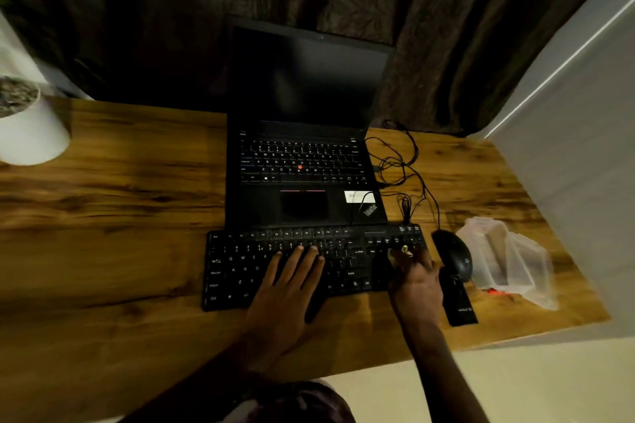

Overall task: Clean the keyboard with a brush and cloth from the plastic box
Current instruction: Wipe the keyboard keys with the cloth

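Note:
A black external keyboard lies on the wooden desk in front of an open laptop. My left hand rests flat on its middle keys, fingers spread. My right hand is over the keyboard's right end, fingers closed around a small light-tipped brush that touches the keys there. To the right stands a clear plastic box, with its lid lying beside it. No cloth can be made out.
The black laptop stands open behind the keyboard. A black mouse and a dark flat object sit between keyboard and box, with tangled cables behind. A white plant pot is far left. A wall borders the desk's right edge.

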A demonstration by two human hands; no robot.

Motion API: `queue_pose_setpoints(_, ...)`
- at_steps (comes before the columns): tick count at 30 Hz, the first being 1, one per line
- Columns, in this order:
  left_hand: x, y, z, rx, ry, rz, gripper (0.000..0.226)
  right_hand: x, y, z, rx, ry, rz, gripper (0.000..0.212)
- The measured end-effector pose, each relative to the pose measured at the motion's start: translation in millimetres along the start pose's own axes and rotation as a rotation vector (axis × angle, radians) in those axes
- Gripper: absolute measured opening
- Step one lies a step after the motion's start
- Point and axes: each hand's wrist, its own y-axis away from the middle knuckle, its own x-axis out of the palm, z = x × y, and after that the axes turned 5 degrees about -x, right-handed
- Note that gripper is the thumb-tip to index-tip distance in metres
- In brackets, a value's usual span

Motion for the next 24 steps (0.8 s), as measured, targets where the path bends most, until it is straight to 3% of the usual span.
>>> queue_pose_setpoints(7, -0.9, -0.9, 0.1, 0.008, -0.002, -0.010, 0.080, 2.3, 12.5, 24.3, -0.241, 0.038, 0.013, 0.042)
queue_pose_setpoints(14, -4.4, -0.1, -1.0, 0.002, 0.004, 0.021, 0.086, -8.3, 1.9, 4.9, -0.039, -0.054, -0.028, 0.042)
queue_pose_setpoints(20, -4.9, 0.2, -0.5, 0.004, -0.011, 0.024, 0.079, -8.4, 12.8, 16.1, -0.265, -0.096, -0.063, 0.058)
queue_pose_setpoints(22, -5.6, 0.2, -0.7, 0.003, -0.009, 0.023, 0.079, -4.8, 9.5, 2.5, -0.256, -0.104, -0.017, 0.044)
queue_pose_setpoints(24, -5.3, -0.1, -1.4, -0.004, -0.003, 0.018, 0.080, 1.1, 2.5, -19.3, -0.104, -0.092, 0.013, 0.038)
